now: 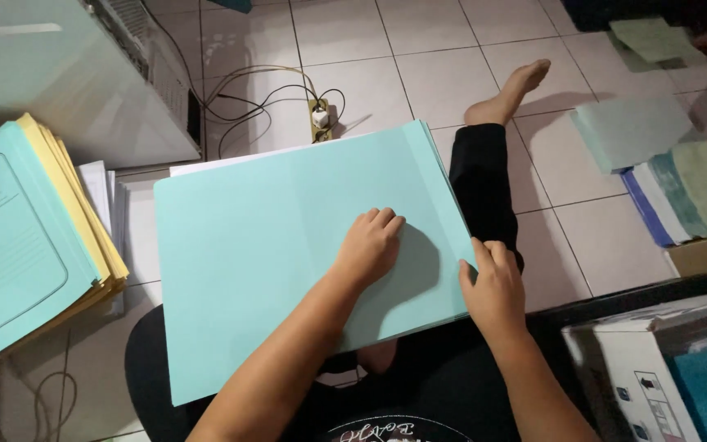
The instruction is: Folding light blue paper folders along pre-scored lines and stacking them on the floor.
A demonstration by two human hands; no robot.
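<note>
The curled fingers (385, 219) of the left hand (367, 245) are pressed knuckle-down onto the top sheet of a pale turquoise stack of large card folders (280, 245), so the hand is closed into a loose fist with nothing held inside it. The right hand (493, 282) is clamped on the stack's near right edge, fingers on top; the thumb is hidden beneath, so the grip is judged to be a pinch on the edge rather than seen as one. The stack is rested across the lap and against the black-trousered leg (483, 176), which is stretched out over the pale tiled floor (435, 74).

Only part of the stack is supported by the lap, and its far left corner is overhung. If the fist's pressure is eased, the smooth sheets could be fanned out and slid off toward the floor. A few white sheets (231, 160) are seen jutting at the upper edge, and these could be creased or pushed further out of line.

To the left, a second heap of turquoise and yellow folders (34, 245) is piled, well apart; a sliding stack could be mixed with it. Beyond the far edge, a small power strip with tangled black cables (319, 116) is laid on the tiles, where fallen sheets could be snagged.
</note>
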